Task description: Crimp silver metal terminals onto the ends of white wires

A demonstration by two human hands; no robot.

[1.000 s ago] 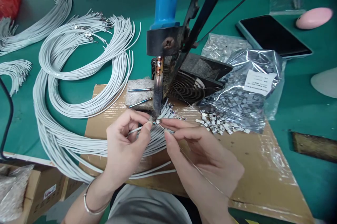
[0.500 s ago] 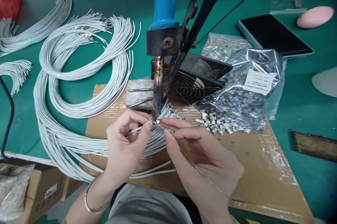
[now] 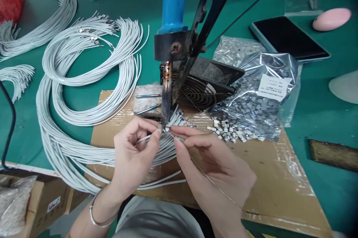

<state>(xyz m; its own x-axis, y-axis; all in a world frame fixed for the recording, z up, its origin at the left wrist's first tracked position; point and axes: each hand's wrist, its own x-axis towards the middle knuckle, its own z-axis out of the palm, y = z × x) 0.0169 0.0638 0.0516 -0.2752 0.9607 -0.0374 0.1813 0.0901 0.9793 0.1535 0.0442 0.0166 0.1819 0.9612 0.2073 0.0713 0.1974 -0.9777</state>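
Note:
My left hand (image 3: 137,148) pinches a white cable (image 3: 143,139) close to its end, just under the tip of a soldering iron (image 3: 167,92). The iron, with a blue handle, hangs tip down in a black clamp (image 3: 173,46). Between thumb and fingers, my right hand (image 3: 215,167) holds a thin solder wire (image 3: 209,180), which trails down over the palm. A small metal connector (image 3: 167,129) sits at the iron's tip between both hands; the exact contact is too small to make out. Beneath lie more white cables (image 3: 165,150) with their ends bunched behind the tip.
Loose metal connectors (image 3: 235,130) lie right of the iron beside a clear bag (image 3: 251,107) of similar parts. A black fan (image 3: 201,90) stands behind the iron. Coiled cable bundles (image 3: 84,77) cover the left. A phone (image 3: 291,38) lies at the back right, and cardboard (image 3: 268,178) sits underneath.
Both hands keep the same grip and place at the iron's tip. The whole view has shifted very slightly; nothing was taken up or let go.

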